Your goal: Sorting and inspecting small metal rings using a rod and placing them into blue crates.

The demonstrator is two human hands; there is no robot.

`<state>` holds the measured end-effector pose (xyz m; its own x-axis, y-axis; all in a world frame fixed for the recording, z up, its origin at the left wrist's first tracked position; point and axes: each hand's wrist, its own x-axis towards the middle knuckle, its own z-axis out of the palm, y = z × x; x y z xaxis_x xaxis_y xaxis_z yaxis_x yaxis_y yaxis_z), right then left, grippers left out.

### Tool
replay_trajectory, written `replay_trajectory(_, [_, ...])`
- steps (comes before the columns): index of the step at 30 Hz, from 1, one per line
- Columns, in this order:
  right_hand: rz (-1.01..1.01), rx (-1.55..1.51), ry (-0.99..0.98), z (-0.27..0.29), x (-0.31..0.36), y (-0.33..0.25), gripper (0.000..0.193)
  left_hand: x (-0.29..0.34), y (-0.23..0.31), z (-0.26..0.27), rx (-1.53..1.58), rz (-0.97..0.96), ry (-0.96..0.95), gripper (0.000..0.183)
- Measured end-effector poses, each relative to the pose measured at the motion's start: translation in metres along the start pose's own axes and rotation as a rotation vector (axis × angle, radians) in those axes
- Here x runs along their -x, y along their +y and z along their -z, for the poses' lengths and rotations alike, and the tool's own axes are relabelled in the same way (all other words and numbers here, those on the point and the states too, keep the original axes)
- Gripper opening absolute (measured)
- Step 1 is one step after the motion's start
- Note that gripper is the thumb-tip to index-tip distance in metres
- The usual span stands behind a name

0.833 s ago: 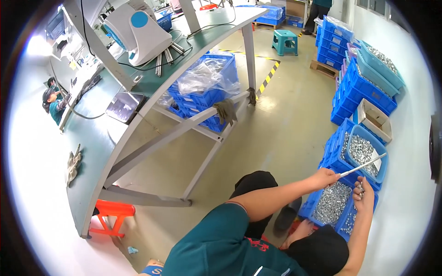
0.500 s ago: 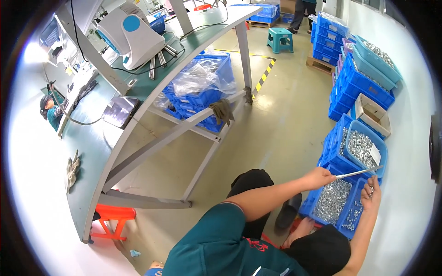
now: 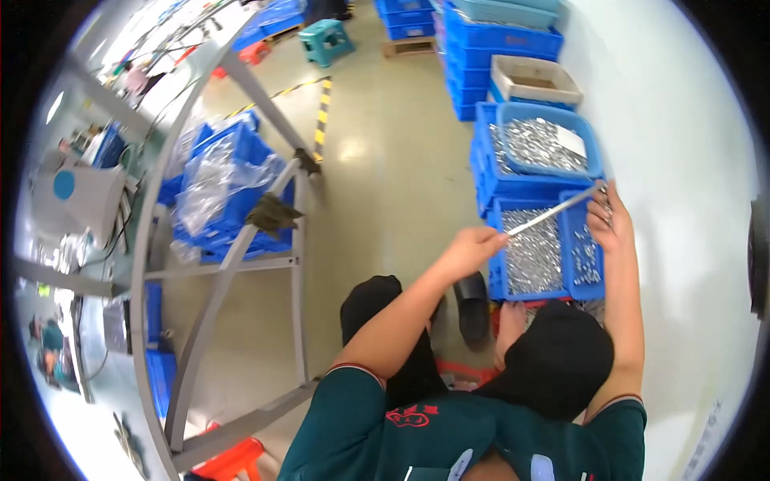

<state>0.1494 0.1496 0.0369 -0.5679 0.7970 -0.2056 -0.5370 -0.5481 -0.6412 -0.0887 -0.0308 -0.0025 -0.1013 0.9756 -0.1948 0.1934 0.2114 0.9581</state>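
My left hand [image 3: 473, 250] is closed round the near end of a thin silver metal rod [image 3: 552, 215], which slants up to the right. At the rod's far end my right hand [image 3: 607, 220] is closed, fingertips at the tip, with some small shiny metal parts [image 3: 606, 204] between its fingers; their exact kind is too small to tell. Beneath the rod lie small silver metal parts [image 3: 531, 260] in a blue bin [image 3: 496, 268]. A narrower blue tray [image 3: 569, 268] beside it, below my right hand, holds fewer such parts.
Beyond the bins stands a light blue tub [image 3: 553, 169] of metal parts with a white card [image 3: 571, 142]. Stacked blue crates [image 3: 465, 68] line the white wall [image 3: 666, 160]. On the left is a grey table frame [image 3: 299, 321]. A black slipper [image 3: 472, 309] lies by my feet.
The view has swung to the right, so bins and hands appear farther left and higher. Both hands keep their hold, and the rod now slants more steeply.
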Motion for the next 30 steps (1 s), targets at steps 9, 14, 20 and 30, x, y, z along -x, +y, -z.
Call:
replay_trajectory(9, [0.134, 0.198, 0.100, 0.010, 0.005, -0.011, 0.023, -0.019, -0.009, -0.016, 0.055, 0.052, -0.067, 0.037])
replay_trajectory(14, [0.213, 0.418, 0.169, 0.005, 0.006, -0.012, 0.019, -0.025, -0.021, -0.023, 0.062, 0.032, -0.054, 0.038])
replay_trajectory(20, [0.209, 0.468, 0.172, 0.015, -0.001, -0.018, 0.022, -0.038, -0.026, -0.036, -0.101, -0.039, 0.093, 0.036])
replay_trajectory(30, [-0.061, 0.752, 0.085, -0.005, -0.006, 0.023, 0.020, -0.055, -0.028, -0.057, -0.061, -0.086, 0.155, 0.038])
